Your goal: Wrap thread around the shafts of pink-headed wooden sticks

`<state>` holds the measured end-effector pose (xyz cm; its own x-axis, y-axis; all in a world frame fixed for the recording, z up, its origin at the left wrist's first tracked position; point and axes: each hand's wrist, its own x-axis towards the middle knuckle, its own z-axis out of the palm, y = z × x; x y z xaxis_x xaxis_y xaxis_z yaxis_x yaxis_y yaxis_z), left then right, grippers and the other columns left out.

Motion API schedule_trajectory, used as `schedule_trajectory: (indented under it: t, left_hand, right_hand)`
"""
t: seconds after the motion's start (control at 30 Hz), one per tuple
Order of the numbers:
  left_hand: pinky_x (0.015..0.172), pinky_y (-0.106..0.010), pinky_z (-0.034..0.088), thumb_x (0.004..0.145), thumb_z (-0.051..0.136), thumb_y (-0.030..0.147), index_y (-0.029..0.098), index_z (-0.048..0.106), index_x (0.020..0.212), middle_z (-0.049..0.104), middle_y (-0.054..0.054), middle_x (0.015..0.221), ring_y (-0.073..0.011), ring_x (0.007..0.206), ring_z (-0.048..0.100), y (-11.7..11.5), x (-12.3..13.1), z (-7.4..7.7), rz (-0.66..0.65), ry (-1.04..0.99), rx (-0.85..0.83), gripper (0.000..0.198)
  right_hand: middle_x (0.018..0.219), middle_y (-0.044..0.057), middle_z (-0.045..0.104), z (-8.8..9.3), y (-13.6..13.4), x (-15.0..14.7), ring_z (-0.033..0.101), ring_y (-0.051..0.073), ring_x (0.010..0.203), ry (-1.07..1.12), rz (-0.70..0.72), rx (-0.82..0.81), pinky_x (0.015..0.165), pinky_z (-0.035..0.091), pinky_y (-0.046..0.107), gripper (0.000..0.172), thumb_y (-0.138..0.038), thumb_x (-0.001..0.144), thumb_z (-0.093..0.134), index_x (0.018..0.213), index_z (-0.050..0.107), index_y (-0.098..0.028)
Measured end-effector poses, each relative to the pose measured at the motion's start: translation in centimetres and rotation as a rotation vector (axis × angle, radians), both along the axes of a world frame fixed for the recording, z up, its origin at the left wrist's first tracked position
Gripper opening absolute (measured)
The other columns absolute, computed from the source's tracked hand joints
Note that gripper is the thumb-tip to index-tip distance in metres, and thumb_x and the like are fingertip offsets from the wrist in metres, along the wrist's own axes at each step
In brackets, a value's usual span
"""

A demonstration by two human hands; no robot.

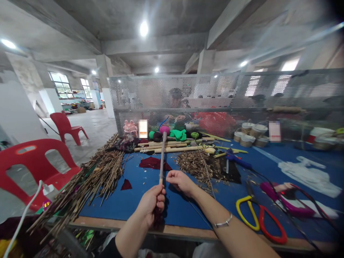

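My left hand (151,205) is wrapped round the bare lower end of a stick (162,159), which is covered in a greyish wrapping and points away from me over the table. At its far end a magenta ball (165,129) shows; whether the two are joined I cannot tell. Just right of the stick, my right hand (182,182) has thumb and fingertips pinched together. What they hold is too thin to name. A dark thin cord (199,214) lies below that hand. Dark red cloth (152,163) lies under the stick.
Twigs (107,172) are heaped at left, wood chips (192,163) ahead right. Scissors (248,209) with yellow and red handles, a blue glue gun (238,160) and white plastic (309,175) lie right. A perforated metal screen (150,93) stands behind; a person sits beyond it.
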<state>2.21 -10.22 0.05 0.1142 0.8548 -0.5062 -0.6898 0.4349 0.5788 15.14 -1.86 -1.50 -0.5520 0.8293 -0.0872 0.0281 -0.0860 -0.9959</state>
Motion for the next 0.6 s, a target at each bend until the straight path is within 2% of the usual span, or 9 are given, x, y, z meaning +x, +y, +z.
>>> schedule_trajectory:
  t: [0.1, 0.13, 0.17, 0.3, 0.4, 0.5, 0.57, 0.6]
  left_hand:
    - [0.036, -0.010, 0.036, 0.083, 0.048, 0.025, 0.012, 0.050, 0.085, 0.049, 0.001, 0.062, -0.0012, 0.039, 0.044, -0.08, -0.03, -0.04, -0.043, -0.016, -0.045, 0.014]
    - [0.037, -0.011, 0.038, 0.084, 0.047, 0.027, 0.012, 0.050, 0.087, 0.048, 0.002, 0.061, -0.0018, 0.039, 0.044, -0.10, -0.15, -0.05, -0.066, -0.042, -0.051, 0.015]
    - [0.036, -0.011, 0.036, 0.085, 0.045, 0.028, 0.013, 0.050, 0.087, 0.046, 0.003, 0.058, -0.0016, 0.038, 0.042, -0.11, -0.32, -0.04, -0.085, -0.078, -0.052, 0.016]
    - [0.029, -0.008, 0.013, 0.088, 0.037, 0.031, 0.013, 0.047, 0.082, 0.030, 0.008, 0.049, 0.0007, 0.030, 0.025, -0.08, -0.87, 0.21, -0.080, -0.234, -0.077, 0.022]
    - [0.028, -0.007, 0.012, 0.087, 0.040, 0.029, 0.013, 0.045, 0.077, 0.035, 0.007, 0.052, 0.0023, 0.030, 0.024, -0.10, -0.71, 0.47, -0.026, -0.221, -0.060, 0.020]
    - [0.031, -0.007, 0.026, 0.085, 0.046, 0.022, 0.011, 0.047, 0.080, 0.047, 0.002, 0.061, 0.0016, 0.036, 0.037, -0.22, -0.32, 0.44, 0.010, -0.096, -0.025, 0.012]
    - [0.039, -0.011, 0.040, 0.084, 0.048, 0.023, 0.011, 0.049, 0.085, 0.049, 0.001, 0.063, -0.0011, 0.040, 0.044, -0.31, -0.24, 0.26, -0.004, -0.045, -0.044, 0.013]
    - [0.041, -0.013, 0.042, 0.083, 0.048, 0.025, 0.011, 0.050, 0.087, 0.049, 0.002, 0.062, -0.0018, 0.041, 0.045, -0.35, -0.30, 0.14, -0.027, -0.053, -0.055, 0.015]
  right_hand:
    - [0.033, -0.012, 0.031, -0.11, 0.12, 0.07, 0.018, 0.002, 0.028, 0.005, 0.003, 0.004, 0.031, 0.008, 0.019, 0.021, -0.031, 0.060, 0.062, 0.063, 0.046, -0.017]
    - [0.033, -0.012, 0.031, -0.14, 0.13, 0.07, 0.017, 0.002, 0.028, 0.006, 0.005, 0.007, 0.031, 0.008, 0.019, 0.021, -0.031, 0.060, 0.062, 0.063, 0.046, -0.017]
    - [0.033, -0.012, 0.032, -0.16, 0.13, 0.05, 0.018, 0.002, 0.028, 0.004, 0.007, 0.009, 0.031, 0.008, 0.019, 0.021, -0.031, 0.060, 0.061, 0.063, 0.047, -0.017]
    - [0.032, -0.012, 0.030, -0.12, 0.01, -0.02, 0.018, 0.002, 0.028, -0.029, 0.011, 0.014, 0.031, 0.008, 0.019, 0.019, -0.029, 0.061, 0.061, 0.062, 0.047, -0.016]
    - [0.032, -0.012, 0.030, 0.00, -0.03, 0.05, 0.017, 0.002, 0.027, -0.028, 0.009, -0.004, 0.031, 0.007, 0.019, 0.019, -0.029, 0.061, 0.061, 0.062, 0.046, -0.017]
    - [0.033, -0.012, 0.031, 0.09, 0.00, 0.11, 0.018, 0.002, 0.028, -0.006, 0.001, -0.009, 0.031, 0.008, 0.018, 0.019, -0.029, 0.061, 0.061, 0.062, 0.046, -0.016]
    - [0.033, -0.012, 0.031, 0.10, 0.01, 0.07, 0.018, 0.002, 0.028, 0.002, 0.004, -0.003, 0.031, 0.008, 0.019, 0.020, -0.029, 0.061, 0.061, 0.063, 0.047, -0.016]
    - [0.032, -0.012, 0.031, 0.09, -0.01, 0.03, 0.018, 0.002, 0.028, 0.005, 0.009, -0.003, 0.031, 0.008, 0.019, 0.020, -0.029, 0.061, 0.061, 0.063, 0.047, -0.016]
